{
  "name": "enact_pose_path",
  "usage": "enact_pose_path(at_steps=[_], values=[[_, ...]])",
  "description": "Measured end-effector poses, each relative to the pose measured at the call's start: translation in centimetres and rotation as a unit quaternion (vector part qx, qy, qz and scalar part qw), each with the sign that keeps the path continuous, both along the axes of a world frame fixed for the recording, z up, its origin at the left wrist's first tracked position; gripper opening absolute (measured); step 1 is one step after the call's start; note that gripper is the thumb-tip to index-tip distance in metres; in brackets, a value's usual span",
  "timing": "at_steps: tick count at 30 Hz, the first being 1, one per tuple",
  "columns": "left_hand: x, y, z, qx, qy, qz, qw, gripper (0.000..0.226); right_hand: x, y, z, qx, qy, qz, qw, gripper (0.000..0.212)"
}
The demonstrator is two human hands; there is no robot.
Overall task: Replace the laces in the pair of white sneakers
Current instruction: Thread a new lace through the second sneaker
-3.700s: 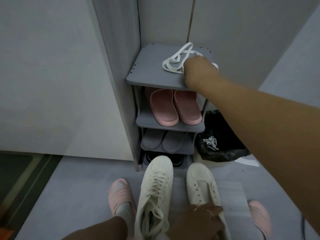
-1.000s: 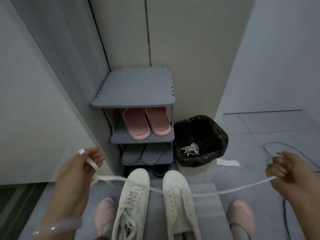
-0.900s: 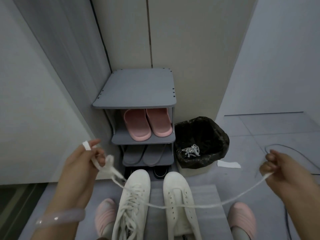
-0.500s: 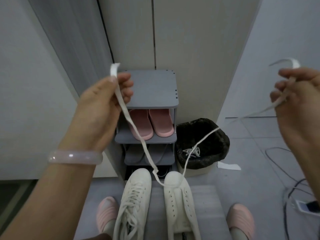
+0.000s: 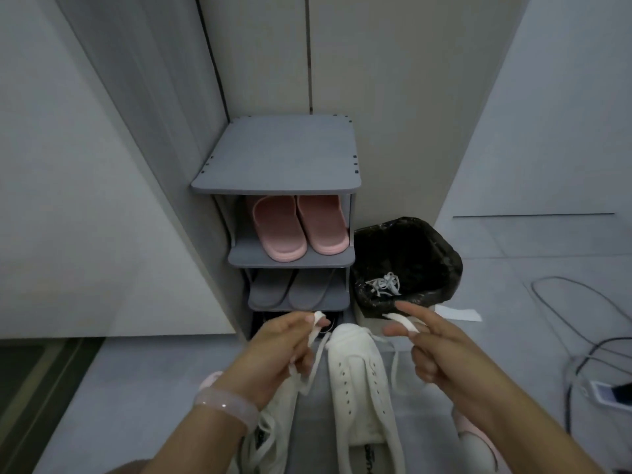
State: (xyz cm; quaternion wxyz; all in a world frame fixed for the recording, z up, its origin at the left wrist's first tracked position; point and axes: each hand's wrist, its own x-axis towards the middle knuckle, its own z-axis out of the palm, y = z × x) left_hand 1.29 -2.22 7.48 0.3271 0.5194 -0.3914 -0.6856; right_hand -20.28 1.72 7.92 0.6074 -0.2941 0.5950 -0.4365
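Note:
Two white sneakers stand side by side below me. The right sneaker (image 5: 359, 381) shows bare eyelets with no lace crossing them. The left sneaker (image 5: 270, 429) is laced and mostly hidden under my left forearm. A white lace (image 5: 314, 357) runs around the right sneaker's toe, one end in each hand. My left hand (image 5: 284, 350) pinches one end just left of the toe. My right hand (image 5: 434, 347) holds the other end across its fingers on the toe's right side.
A grey shoe rack (image 5: 277, 165) stands ahead with pink slippers (image 5: 297, 227) and grey slippers on its shelves. A bin with a black bag (image 5: 407, 261) beside it holds old white laces (image 5: 383, 285). Cables (image 5: 581, 323) and a phone lie on the floor at right.
Both hands have dropped from head height down to the right sneaker's toe, bringing the lace ends close together. The lace now hangs slack around the toe.

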Motion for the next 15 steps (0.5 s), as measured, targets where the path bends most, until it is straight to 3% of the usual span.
enact_pose_path(at_steps=[5,8,13,15], values=[[-1.8,0.8,0.0,-0.102,-0.057,-0.054,0.992,0.021,2.8,0.0,0.3,0.055,0.012,0.032,0.998,0.028],[-2.6,1.3,-0.1,-0.150,-0.073,-0.099,0.981,0.022,5.2,0.2,0.4,0.087,-0.035,0.057,0.994,0.017],[-2.3,1.7,-0.2,-0.144,-0.134,-0.251,0.948,0.033,5.0,0.5,0.7,0.000,0.001,0.035,0.999,0.031],[-2.3,1.6,-0.8,-0.138,-0.191,-0.224,0.946,0.027,4.7,0.5,0.6,-0.025,0.048,0.043,0.998,0.034]])
